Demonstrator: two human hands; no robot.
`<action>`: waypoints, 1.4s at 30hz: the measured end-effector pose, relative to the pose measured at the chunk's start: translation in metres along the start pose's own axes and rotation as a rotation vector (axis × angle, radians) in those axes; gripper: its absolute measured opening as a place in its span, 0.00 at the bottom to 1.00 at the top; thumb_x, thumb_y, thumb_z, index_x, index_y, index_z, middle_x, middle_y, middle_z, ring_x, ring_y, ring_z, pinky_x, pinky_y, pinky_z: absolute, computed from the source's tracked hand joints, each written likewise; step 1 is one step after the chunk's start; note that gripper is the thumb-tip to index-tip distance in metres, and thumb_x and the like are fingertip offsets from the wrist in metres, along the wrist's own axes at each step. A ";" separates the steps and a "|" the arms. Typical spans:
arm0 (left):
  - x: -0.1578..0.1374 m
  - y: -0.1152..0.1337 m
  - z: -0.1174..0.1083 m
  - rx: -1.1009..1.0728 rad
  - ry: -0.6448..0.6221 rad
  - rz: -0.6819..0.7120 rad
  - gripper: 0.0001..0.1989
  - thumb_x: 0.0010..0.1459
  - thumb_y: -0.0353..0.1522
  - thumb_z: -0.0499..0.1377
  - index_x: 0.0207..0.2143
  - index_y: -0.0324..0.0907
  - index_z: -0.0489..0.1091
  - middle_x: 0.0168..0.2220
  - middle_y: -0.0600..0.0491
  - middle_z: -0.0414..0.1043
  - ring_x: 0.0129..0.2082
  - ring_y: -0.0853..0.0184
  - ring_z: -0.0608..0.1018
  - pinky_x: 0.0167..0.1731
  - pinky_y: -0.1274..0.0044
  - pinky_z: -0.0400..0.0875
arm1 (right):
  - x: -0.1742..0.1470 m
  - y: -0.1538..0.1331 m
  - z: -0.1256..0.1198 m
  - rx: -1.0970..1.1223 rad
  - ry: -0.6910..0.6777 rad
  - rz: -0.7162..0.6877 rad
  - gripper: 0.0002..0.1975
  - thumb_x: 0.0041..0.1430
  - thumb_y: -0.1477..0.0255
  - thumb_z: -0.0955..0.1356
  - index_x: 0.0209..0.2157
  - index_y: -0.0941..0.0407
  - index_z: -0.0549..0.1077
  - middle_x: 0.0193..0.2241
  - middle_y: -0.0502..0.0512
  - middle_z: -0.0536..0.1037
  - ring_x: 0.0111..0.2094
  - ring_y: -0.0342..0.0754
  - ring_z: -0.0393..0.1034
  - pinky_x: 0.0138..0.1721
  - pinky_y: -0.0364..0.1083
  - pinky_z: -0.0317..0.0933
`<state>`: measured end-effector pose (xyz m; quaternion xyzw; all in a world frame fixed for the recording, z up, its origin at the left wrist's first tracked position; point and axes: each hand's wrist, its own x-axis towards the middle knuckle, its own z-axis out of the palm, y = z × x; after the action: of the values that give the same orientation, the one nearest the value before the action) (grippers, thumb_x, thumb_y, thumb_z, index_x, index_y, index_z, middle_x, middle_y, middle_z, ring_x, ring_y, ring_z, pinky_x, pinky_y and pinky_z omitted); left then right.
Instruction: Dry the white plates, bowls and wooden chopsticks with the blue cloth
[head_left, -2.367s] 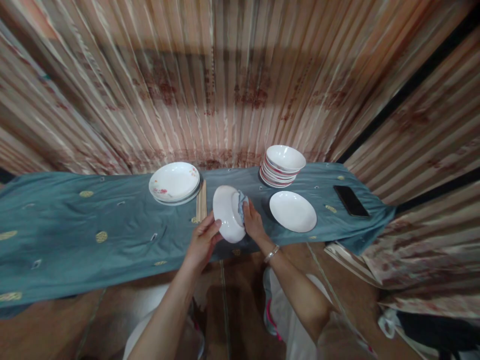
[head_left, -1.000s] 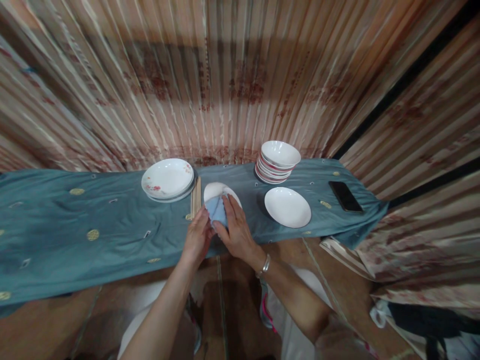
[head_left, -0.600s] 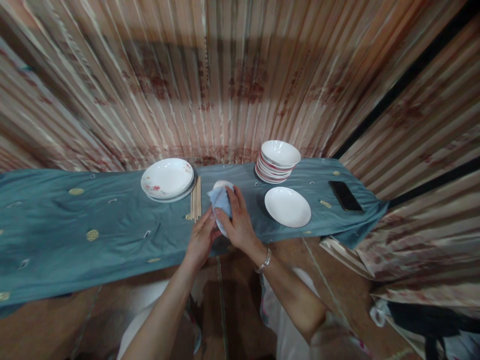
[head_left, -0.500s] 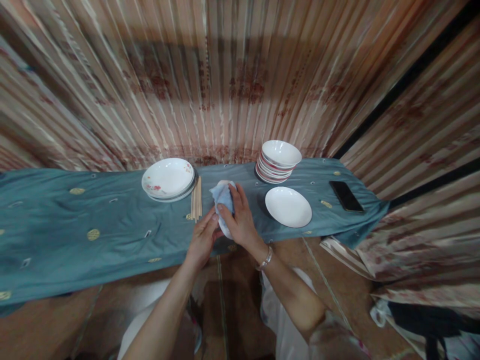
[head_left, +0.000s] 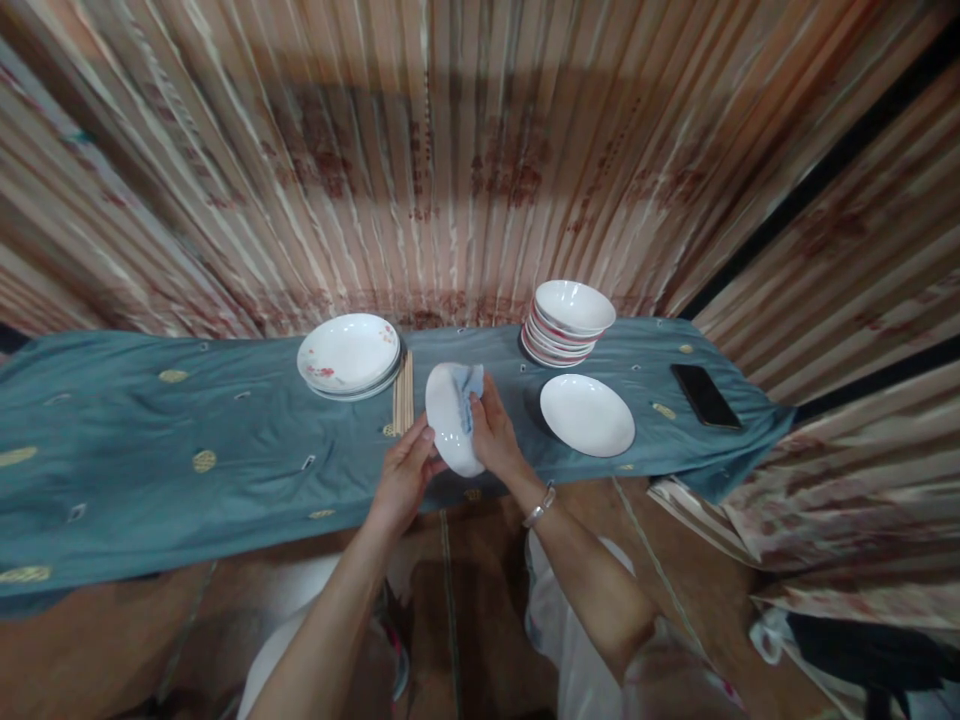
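Observation:
A white bowl (head_left: 448, 425) is held tilted on its side above the table's front edge. My left hand (head_left: 409, 465) grips it at the lower left, thumb on the near side and the other fingers partly hidden behind. My right hand (head_left: 496, 425), with a bracelet at the wrist, is closed on a light blue cloth (head_left: 466, 392) and presses it against the bowl's right side. Some of the right fingers are hidden. Left of the bowl lie several wooden chopsticks (head_left: 403, 395), next to a stack of flower-patterned plates (head_left: 349, 355).
A stack of red-banded white bowls (head_left: 568, 340) stands at the back right. In front of it is a shallow white dish (head_left: 587, 415). Farther right lies a black phone (head_left: 705, 395). A green cloth (head_left: 255, 470) covers the table; a pleated curtain (head_left: 360, 200) hangs behind.
My right hand and the cloth have shifted to the bowl's right side, leaving more of its white surface showing. My left hand keeps its grip. The view has turned slightly left.

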<state>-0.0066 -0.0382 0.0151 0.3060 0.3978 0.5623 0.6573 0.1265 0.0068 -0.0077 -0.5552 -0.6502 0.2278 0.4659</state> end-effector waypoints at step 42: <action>0.005 0.009 -0.002 0.002 0.007 0.026 0.24 0.44 0.34 0.69 0.45 0.42 0.71 0.39 0.49 0.78 0.41 0.62 0.79 0.41 0.74 0.73 | -0.043 -0.016 -0.003 -0.122 -0.109 -0.303 0.27 0.67 0.68 0.54 0.64 0.64 0.50 0.62 0.68 0.59 0.65 0.51 0.49 0.63 0.56 0.50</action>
<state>-0.0125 -0.0316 0.0204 0.3097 0.3968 0.5713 0.6483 0.1189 -0.0390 -0.0084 -0.4650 -0.7635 0.1449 0.4242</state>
